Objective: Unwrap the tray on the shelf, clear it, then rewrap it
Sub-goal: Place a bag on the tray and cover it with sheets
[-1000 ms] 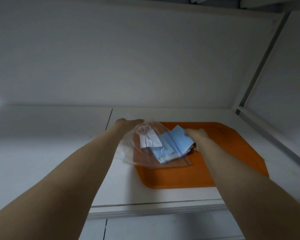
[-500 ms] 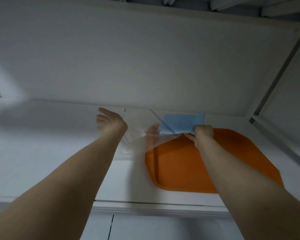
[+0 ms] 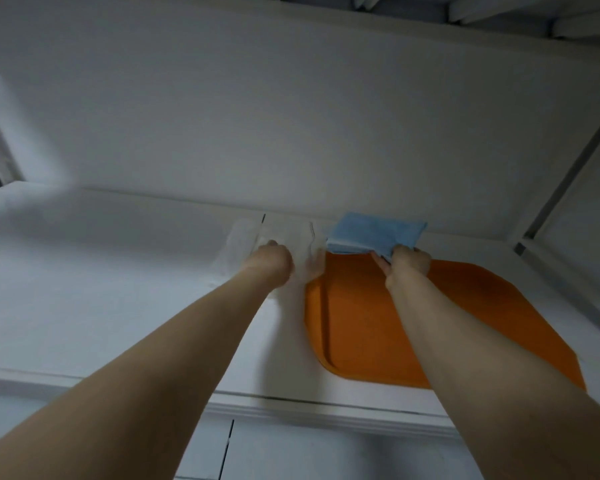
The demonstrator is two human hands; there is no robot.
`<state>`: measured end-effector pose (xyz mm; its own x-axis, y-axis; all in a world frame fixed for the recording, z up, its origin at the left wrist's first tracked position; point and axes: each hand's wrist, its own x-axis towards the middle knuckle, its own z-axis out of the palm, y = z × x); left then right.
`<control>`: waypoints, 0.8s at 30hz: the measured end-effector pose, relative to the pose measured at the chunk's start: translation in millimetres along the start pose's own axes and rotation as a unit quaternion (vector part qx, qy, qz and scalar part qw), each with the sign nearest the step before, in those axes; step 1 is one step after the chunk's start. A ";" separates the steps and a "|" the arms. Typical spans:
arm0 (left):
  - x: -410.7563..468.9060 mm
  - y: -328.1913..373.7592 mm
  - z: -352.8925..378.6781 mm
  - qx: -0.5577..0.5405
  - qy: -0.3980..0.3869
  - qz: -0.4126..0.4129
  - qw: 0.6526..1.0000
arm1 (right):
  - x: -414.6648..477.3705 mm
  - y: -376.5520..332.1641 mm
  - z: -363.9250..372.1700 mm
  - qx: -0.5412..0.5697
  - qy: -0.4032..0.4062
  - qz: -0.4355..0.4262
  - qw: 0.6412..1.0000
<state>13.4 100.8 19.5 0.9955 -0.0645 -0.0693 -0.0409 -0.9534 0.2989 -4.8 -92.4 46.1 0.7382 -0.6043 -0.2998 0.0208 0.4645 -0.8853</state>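
Right fingers point(image 3: 379, 262) pinching blue folded pack point(image 3: 374, 233); left grip unconfirmed
I read the right hand point(image 3: 409, 263) holding the pack over the far rim of the orange tray point(image 3: 368, 327), flat on the white shelf point(image 3: 118, 289). Left hand point(image 3: 272, 263) curls against the clear plastic wrap point(image 3: 241, 237) just left of the tray; I cannot tell whether it grips

One flat orange plastic tray point(image 3: 361, 323) under the right hand point(image 3: 409, 263); one folded blue cloth point(image 3: 374, 233) in its grip; one clear plastic wrap point(image 3: 243, 237) by the left hand point(image 3: 271, 263).
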 end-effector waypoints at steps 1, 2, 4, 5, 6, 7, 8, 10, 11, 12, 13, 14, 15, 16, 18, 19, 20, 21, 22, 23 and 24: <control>-2.2 -2.7 -3.3 0.051 0.018 -0.012 0.998 | -0.3 -0.1 1.1 0.011 -0.001 0.007 1.000; -4.4 -5.3 -6.7 0.100 0.033 -0.022 0.994 | -2.1 0.0 2.7 0.018 -0.005 0.015 1.000; -6.1 -13.3 -10.6 0.166 0.045 -0.043 0.984 | -6.3 2.3 7.5 0.025 -0.020 0.033 0.999; -6.0 -17.3 -10.6 0.186 0.045 -0.058 0.980 | -8.5 4.4 10.3 0.027 -0.029 0.041 0.998; -7.3 -19.9 -10.4 0.196 0.048 -0.064 0.977 | -11.3 6.3 12.9 0.025 -0.039 0.046 0.998; -8.1 -21.3 -9.3 0.194 0.060 -0.061 0.977 | -13.9 8.5 15.5 0.022 -0.048 0.049 0.997; -7.4 -21.9 -7.4 0.181 0.072 -0.050 0.980 | -16.4 10.7 18.3 0.017 -0.056 0.052 0.997; -4.0 -21.1 -2.0 0.157 0.061 -0.005 0.986 | -19.5 15.4 23.4 0.008 -0.066 0.056 0.996; -2.7 -21.3 1.6 0.155 0.035 0.013 0.987 | -20.7 17.6 25.5 0.005 -0.069 0.059 0.996; -1.5 -22.7 4.5 0.157 0.008 0.019 0.987 | -21.4 19.4 27.3 0.001 -0.073 0.062 0.995; -0.2 -25.6 7.3 0.161 -0.018 0.013 0.987 | -22.2 20.4 29.0 -0.002 -0.079 0.065 0.995; 0.8 -29.4 10.1 0.168 -0.041 -0.004 0.985 | -22.7 21.0 29.9 -0.006 -0.084 0.067 0.994; 0.4 -33.4 11.4 0.180 -0.053 -0.030 0.982 | -23.4 21.5 30.4 -0.010 -0.089 0.069 0.994; -1.0 -37.0 11.2 0.194 -0.056 -0.064 0.977 | -24.0 21.8 30.6 -0.015 -0.094 0.071 0.993; -3.9 -41.8 9.4 0.214 -0.052 -0.150 0.964 | -23.4 22.1 30.6 -0.021 -0.096 0.069 0.993; -4.1 -42.7 7.9 0.208 -0.035 -0.190 0.959 | -22.2 22.1 30.5 -0.022 -0.095 0.068 0.993; -3.5 -41.9 6.7 0.193 -0.008 -0.212 0.958 | -21.0 22.2 29.8 -0.023 -0.094 0.069 0.993; -1.1 -39.4 6.3 0.172 0.021 -0.213 0.962 | -20.0 22.0 29.3 -0.023 -0.092 0.070 0.993; 1.6 -34.9 6.1 0.148 0.041 -0.191 0.970 | -19.0 21.9 28.1 -0.021 -0.092 0.073 0.993; 3.8 -29.3 6.6 0.130 0.052 -0.156 0.978 | -17.8 21.9 26.5 -0.018 -0.092 0.077 0.993; 5.1 -23.0 6.7 0.119 0.059 -0.116 0.984 | -17.3 21.1 24.7 -0.013 -0.095 0.080 0.992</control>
<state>18.9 120.5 5.9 0.9829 0.1840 0.0062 0.1834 -0.9815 0.0552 -0.5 -56.2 41.4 0.8441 -0.3905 -0.3674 -0.1222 0.5271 -0.8410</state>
